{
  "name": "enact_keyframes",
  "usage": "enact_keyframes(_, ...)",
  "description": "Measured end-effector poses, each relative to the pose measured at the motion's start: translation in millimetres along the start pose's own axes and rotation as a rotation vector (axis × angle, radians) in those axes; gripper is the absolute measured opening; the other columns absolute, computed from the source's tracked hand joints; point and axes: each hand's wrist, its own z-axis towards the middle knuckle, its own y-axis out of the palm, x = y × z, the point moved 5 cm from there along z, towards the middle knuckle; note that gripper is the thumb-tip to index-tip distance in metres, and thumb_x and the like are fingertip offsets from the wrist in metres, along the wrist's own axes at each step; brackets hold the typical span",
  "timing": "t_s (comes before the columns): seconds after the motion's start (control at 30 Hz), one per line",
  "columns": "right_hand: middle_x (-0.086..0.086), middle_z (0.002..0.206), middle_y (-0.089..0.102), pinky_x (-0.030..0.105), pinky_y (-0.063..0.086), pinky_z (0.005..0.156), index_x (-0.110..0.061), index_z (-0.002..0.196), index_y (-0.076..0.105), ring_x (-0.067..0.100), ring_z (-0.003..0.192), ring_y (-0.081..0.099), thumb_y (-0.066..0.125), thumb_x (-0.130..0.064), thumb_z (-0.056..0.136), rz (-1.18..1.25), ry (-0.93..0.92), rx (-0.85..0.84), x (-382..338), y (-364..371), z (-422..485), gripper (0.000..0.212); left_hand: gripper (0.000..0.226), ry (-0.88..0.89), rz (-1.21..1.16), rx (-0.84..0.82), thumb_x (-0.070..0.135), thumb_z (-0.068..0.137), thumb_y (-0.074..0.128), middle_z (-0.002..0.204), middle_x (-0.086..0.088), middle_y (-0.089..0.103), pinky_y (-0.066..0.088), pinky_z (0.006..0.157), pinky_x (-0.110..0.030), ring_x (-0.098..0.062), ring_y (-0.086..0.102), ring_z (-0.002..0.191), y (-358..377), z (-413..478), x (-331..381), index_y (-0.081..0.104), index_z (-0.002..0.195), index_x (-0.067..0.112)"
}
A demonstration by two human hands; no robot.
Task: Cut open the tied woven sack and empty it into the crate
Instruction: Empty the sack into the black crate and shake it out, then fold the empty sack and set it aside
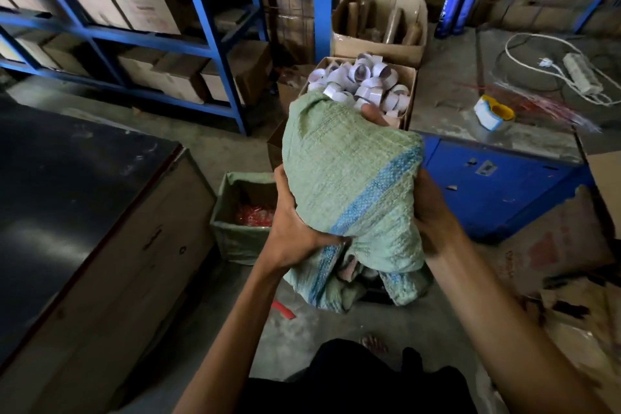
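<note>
A green woven sack with a blue stripe is tipped forward, its far end over a cardboard box heaped with white tape rolls. My left hand grips the sack's lower left side near the bunched end. Holding its right side is my right hand. A fingertip-like shape shows at the sack's far end among the rolls. The sack's loose end hangs crumpled below my hands.
Blue shelving with cartons fills the left. A second open carton stands behind the box. A small sack-lined box of red items sits on the floor. A blue cabinet holds a tape dispenser, spray cans and a power strip.
</note>
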Motion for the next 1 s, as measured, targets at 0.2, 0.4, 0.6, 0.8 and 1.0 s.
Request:
enact_keyframes(0.2, 0.019, 0.135, 0.059, 0.052, 0.049, 0.102, -0.015, 0.144, 0.046, 0.033, 0.121, 0.060, 0.067, -0.001, 0.087, -0.258, 0.091, 0.158, 68, 35, 22, 0.062, 0.107, -0.196, -0.087, 0.245, 0.031, 0.040, 0.099, 0.134, 0.011, 0.057, 0.054, 0.098, -0.022, 0.001, 0.058, 0.124, -77, -53, -35, 0.040, 0.128, 0.044)
enact_keyframes(0.4, -0.010, 0.123, 0.063, 0.021, 0.050, 0.088, -0.038, 0.128, 0.057, 0.012, 0.121, 0.058, 0.072, -0.039, 0.081, -0.667, 0.189, 0.185, 129, 72, 16, 0.050, 0.102, -0.463, -0.217, 0.571, 0.018, 0.051, 0.098, 0.129, -0.001, 0.063, 0.060, 0.091, -0.050, -0.023, 0.067, 0.114, -160, -108, -73, 0.042, 0.136, 0.027)
enact_keyframes(0.6, -0.020, 0.158, 0.028, 0.033, 0.027, 0.119, -0.045, 0.151, 0.025, 0.001, 0.144, 0.027, 0.051, -0.040, 0.098, -0.807, 0.267, -0.053, 204, 98, 17, 0.059, 0.093, -0.611, -0.320, 0.742, 0.015, 0.057, 0.094, 0.125, -0.007, 0.061, 0.058, 0.092, -0.054, -0.026, 0.067, 0.110, -193, -135, -100, 0.038, 0.132, 0.023)
enact_keyframes(0.8, -0.026, 0.158, 0.022, 0.039, 0.020, 0.123, -0.051, 0.150, 0.020, -0.002, 0.146, 0.020, 0.051, -0.062, 0.089, -0.880, 0.368, -0.139, 247, 89, 53, 0.070, 0.087, -0.763, -0.419, 0.839, 0.013, 0.068, 0.091, 0.124, -0.008, 0.056, 0.056, 0.096, -0.055, -0.028, 0.064, 0.110, -194, -132, -139, 0.033, 0.132, 0.021)
enact_keyframes(1.0, -0.024, 0.157, 0.029, 0.044, 0.026, 0.121, -0.057, 0.146, 0.021, 0.003, 0.145, 0.027, 0.056, -0.078, 0.073, -0.904, 0.541, -0.189, 268, 45, 119, 0.084, 0.079, -0.908, -0.439, 0.901, 0.015, 0.074, 0.088, 0.117, -0.005, 0.056, 0.056, 0.094, -0.049, -0.024, 0.064, 0.106, -188, -94, -189, 0.031, 0.128, 0.021)
